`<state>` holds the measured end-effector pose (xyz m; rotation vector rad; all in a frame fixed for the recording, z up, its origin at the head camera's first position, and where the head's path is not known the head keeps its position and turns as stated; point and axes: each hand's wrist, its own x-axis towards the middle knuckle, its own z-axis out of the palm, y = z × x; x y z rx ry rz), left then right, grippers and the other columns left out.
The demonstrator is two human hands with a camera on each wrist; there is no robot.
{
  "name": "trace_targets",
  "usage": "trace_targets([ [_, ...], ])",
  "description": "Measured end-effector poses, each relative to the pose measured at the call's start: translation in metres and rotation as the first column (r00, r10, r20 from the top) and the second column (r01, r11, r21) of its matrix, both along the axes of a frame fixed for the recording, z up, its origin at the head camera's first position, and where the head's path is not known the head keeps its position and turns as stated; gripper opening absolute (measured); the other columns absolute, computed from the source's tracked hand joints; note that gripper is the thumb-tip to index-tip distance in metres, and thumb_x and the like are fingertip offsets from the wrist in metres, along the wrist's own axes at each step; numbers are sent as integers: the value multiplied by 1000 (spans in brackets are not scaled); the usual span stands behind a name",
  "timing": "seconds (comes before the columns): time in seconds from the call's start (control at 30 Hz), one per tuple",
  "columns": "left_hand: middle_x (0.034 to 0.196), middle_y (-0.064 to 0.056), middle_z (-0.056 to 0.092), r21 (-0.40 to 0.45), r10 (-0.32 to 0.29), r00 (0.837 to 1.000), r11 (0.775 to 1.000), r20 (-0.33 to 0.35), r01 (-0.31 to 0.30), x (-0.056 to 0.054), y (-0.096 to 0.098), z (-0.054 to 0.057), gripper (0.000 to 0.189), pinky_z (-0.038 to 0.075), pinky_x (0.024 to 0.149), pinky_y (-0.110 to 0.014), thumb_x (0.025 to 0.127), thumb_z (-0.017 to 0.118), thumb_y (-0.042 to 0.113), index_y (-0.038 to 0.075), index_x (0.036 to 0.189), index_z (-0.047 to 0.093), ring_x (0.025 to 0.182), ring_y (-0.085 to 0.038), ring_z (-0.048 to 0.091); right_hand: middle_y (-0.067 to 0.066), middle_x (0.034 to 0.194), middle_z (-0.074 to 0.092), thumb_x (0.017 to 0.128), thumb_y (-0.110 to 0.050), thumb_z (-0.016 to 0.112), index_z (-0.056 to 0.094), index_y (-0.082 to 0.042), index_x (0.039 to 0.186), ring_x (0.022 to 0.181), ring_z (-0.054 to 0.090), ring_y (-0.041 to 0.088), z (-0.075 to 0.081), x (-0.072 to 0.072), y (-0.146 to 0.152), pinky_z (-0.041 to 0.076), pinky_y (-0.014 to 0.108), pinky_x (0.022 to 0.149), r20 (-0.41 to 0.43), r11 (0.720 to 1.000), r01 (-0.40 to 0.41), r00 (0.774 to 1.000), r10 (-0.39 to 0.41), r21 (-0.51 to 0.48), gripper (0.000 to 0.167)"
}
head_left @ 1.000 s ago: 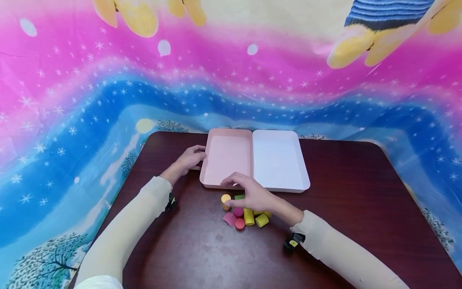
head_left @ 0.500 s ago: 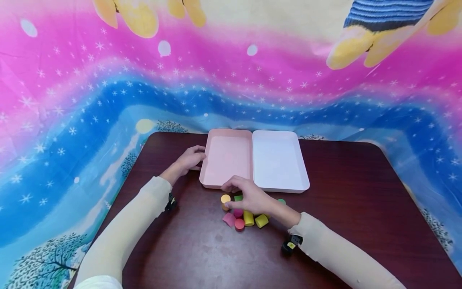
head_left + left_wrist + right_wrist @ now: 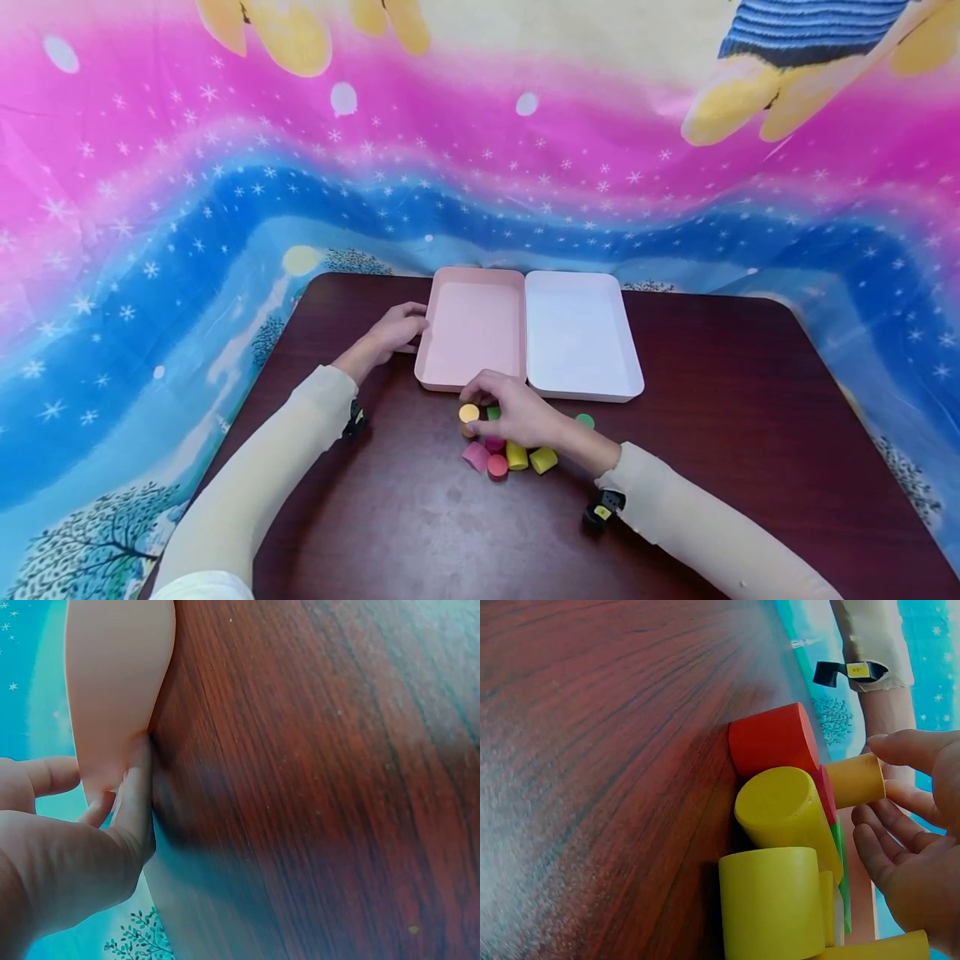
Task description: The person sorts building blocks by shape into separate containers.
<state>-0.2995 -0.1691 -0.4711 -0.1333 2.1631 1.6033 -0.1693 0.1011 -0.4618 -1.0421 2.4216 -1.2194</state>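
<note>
My left hand (image 3: pixel 396 327) rests at the left side of a pink tray (image 3: pixel 480 329), its fingers spread against the outer wall. In the left wrist view, fingertips (image 3: pixel 139 754) touch the pink wall low down, near the table. My right hand (image 3: pixel 517 408) reaches over a group of coloured blocks. Its thumb and fingers sit on either side of the top of an upright orange-yellow cylinder (image 3: pixel 468 414), seen sideways in the right wrist view (image 3: pixel 859 780). I cannot tell whether they press on it. Around it lie a red block (image 3: pixel 497 467), a pink block (image 3: pixel 476 456) and yellow blocks (image 3: pixel 543 459).
A white tray (image 3: pixel 581 333) stands against the right side of the pink one. Green blocks (image 3: pixel 585 421) show beside the right wrist, partly hidden. The dark wooden table (image 3: pixel 420 533) meets a patterned cloth (image 3: pixel 480 150) at the back.
My right hand has come down slightly, its index finger closer to the top of the orange-yellow cylinder. A green block behind the wrist has come into sight. The left hand has stayed put.
</note>
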Motion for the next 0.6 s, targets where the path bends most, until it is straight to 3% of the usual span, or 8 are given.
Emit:
trace_targets([
  [0.37, 149, -16, 53, -97, -10, 999, 995, -42, 6, 2, 5, 2, 54, 56, 102, -52, 108, 49, 22, 9, 160, 42, 129, -32, 59, -4, 109, 66, 91, -11, 84, 69, -11, 112, 100, 64, 14, 0, 3, -4, 59, 40, 93, -27, 998, 28, 999, -27, 57, 26],
  [0.6, 148, -16, 54, -67, -9, 1000, 998, -24, 7, -2, 4, -3, 54, 56, 104, -51, 109, 50, 23, 8, 160, 41, 133, -31, 57, -5, 105, 66, 92, -12, 83, 70, -13, 109, 98, 65, 16, 4, 3, -5, 60, 41, 91, -28, 995, 41, 999, -39, 89, 21],
])
